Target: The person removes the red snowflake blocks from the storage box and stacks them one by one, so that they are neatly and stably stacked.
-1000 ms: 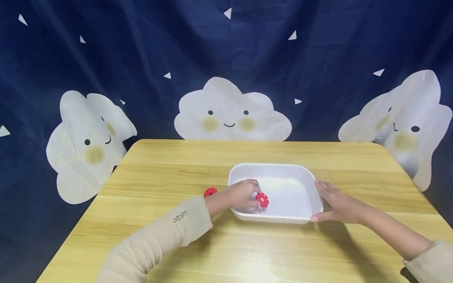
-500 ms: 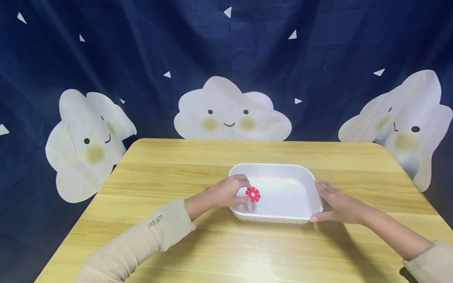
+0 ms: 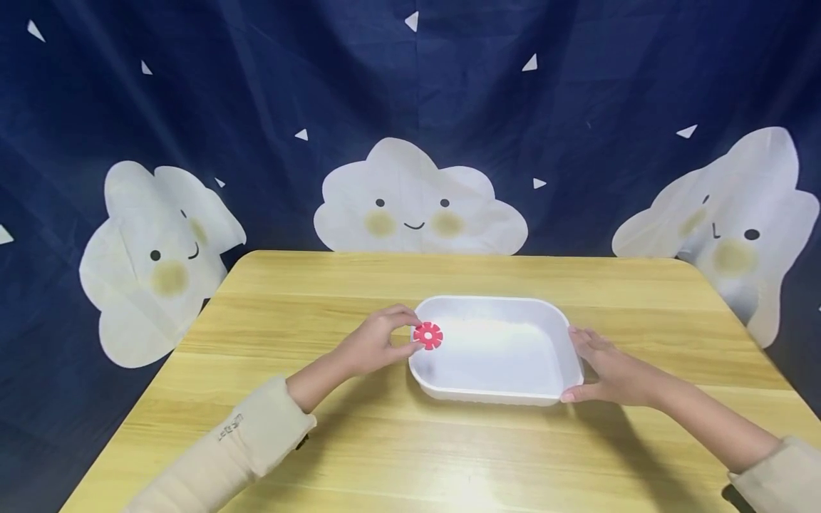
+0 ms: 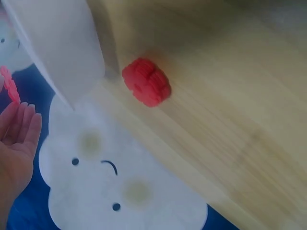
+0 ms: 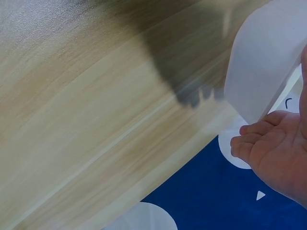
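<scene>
My left hand (image 3: 375,345) pinches a red flower-shaped disc (image 3: 428,335) with a round hole in its middle. The disc is above the left rim of a white plastic tray (image 3: 494,390). In the left wrist view, the left hand (image 4: 19,143) appears at the edge with the disc (image 4: 10,87) at its fingertips. A stack of similar red discs (image 4: 146,82) sits on the table outside the tray; the head view does not show it. My right hand (image 3: 616,374) holds the tray's right end, fingers at the side and thumb at the near corner.
The wooden table (image 3: 333,274) has rounded far corners. Behind it hangs a dark blue curtain (image 3: 269,92) printed with white clouds and triangles. In the right wrist view, the hand's shadow (image 5: 187,72) falls on the wood beside the tray.
My left hand has moved left and a little farther back, carrying the red disc from inside the tray to its left rim. The red pieces beside the tray became hidden. My right hand stays put.
</scene>
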`<state>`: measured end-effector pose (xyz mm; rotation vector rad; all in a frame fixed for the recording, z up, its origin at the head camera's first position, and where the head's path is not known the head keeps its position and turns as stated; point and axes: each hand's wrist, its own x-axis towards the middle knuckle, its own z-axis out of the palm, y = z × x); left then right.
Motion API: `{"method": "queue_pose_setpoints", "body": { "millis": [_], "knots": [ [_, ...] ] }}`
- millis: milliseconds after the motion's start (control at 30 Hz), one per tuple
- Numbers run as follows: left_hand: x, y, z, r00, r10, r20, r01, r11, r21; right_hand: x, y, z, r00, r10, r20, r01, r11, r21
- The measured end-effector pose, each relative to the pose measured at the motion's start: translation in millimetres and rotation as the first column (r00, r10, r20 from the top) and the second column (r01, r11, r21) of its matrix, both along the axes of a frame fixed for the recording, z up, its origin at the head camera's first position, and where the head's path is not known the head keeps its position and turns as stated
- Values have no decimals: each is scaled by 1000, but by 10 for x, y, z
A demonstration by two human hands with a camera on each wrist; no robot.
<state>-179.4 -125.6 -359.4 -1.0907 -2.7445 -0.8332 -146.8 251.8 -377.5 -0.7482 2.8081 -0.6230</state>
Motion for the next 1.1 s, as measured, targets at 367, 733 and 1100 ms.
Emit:
{"method": "queue_pose_setpoints", "body": {
  "millis": [367,733,1100],
  "knots": [
    [60,-358,-82,988,133,-82,-118,980,162,-6,-6,-7,1000,-1,6,1,1000,-1],
    [101,-537,-449,958,276,-80,-252,941,227,4,12,-12,1000,-6,26,6,1000,2],
    [133,-605,-775,939,344,17,-337,908,249,0,5,-5,1000,-12,14,12,1000,20]
  ]
}}
